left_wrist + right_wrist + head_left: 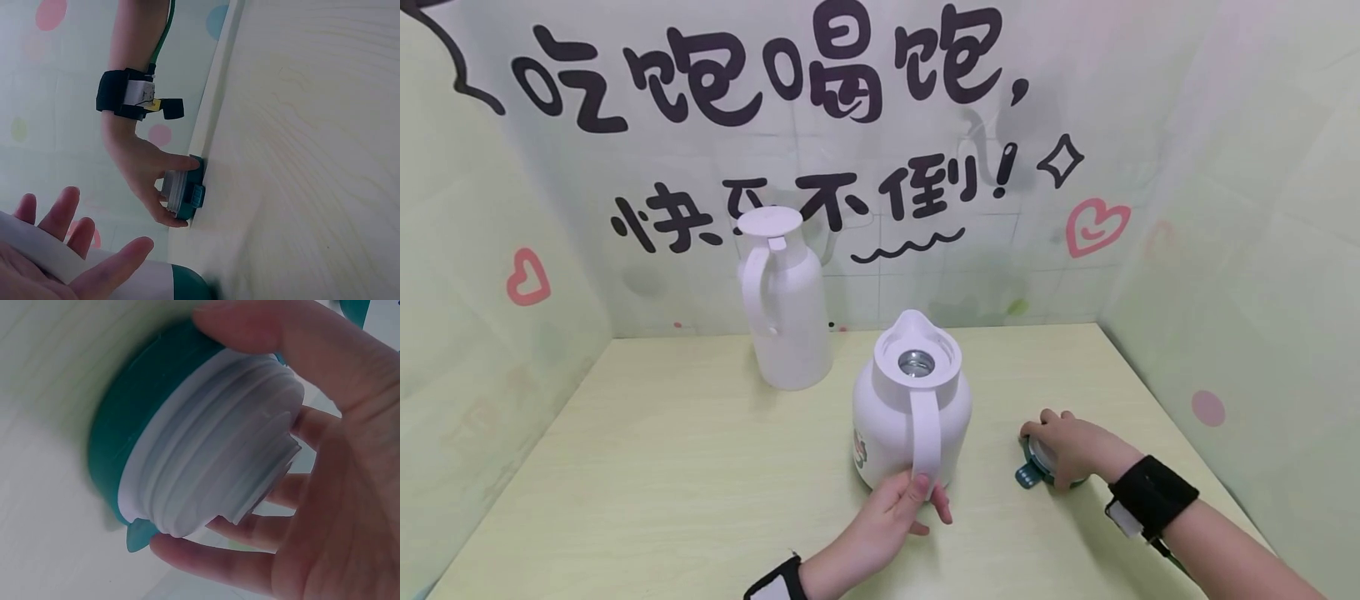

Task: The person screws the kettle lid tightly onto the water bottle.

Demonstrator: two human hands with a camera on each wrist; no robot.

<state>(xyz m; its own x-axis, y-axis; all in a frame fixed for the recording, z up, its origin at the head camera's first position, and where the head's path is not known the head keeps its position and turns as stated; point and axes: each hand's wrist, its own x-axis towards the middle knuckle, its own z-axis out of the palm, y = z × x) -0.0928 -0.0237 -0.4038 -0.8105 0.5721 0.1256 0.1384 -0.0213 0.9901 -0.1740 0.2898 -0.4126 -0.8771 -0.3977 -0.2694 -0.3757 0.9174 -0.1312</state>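
Note:
A white thermos jug (pixel 883 408) stands upright in the middle of the table, its top uncovered and a silvery inner mouth (pixel 917 363) showing. My left hand (pixel 887 517) loosely holds the lower end of its handle (pixel 926 429), thumb over the front and fingers behind. At the right, my right hand (pixel 1078 450) grips a lid with a green rim and a white threaded plug (pixel 219 437). Thumb and fingers spread around the lid's sides. It sits upside down at the tabletop, plug upward; a small green tab (pixel 1028 476) sticks out.
A second white jug (pixel 793 325), taller and with its top covered, stands at the back left near the wall. The pale wooden table (pixel 662 467) is enclosed by printed cloth walls (pixel 1247 250) at the back and both sides.

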